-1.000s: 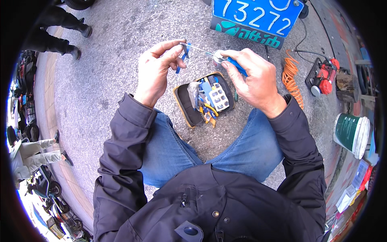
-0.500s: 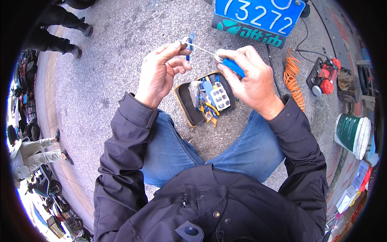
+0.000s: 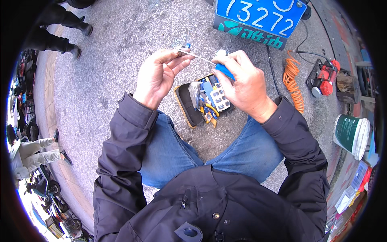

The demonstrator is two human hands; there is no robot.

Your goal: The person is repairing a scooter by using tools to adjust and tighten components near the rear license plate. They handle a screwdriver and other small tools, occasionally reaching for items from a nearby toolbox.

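Note:
Gripped in my right hand (image 3: 248,82) is a screwdriver (image 3: 225,71) with a blue handle and a thin metal shaft, which slants up to the left. My left hand (image 3: 161,74) pinches a small blue piece (image 3: 188,46) at the shaft's far end; the fingers hide most of it. Against my right fingertips shows a round pale thing (image 3: 220,53), mostly covered. Below both hands, an open tool case (image 3: 186,103) with a yellowish rim lies on the ground. It holds a white tray of dark patches (image 3: 220,97), yellow-handled pliers (image 3: 210,109) and a clear plastic bag (image 3: 195,92).
Ahead stands a blue plate (image 3: 260,16) on a vehicle's rear. An orange coiled hose (image 3: 292,78) and a red pump-like device (image 3: 324,78) are at the right, with a green-and-white bucket (image 3: 350,135) nearer. Other people's legs (image 3: 60,42) show at the left.
The blue piece has tipped and mostly sunk behind my left fingers, which have closed more. My right hand has shifted slightly down and left with the screwdriver.

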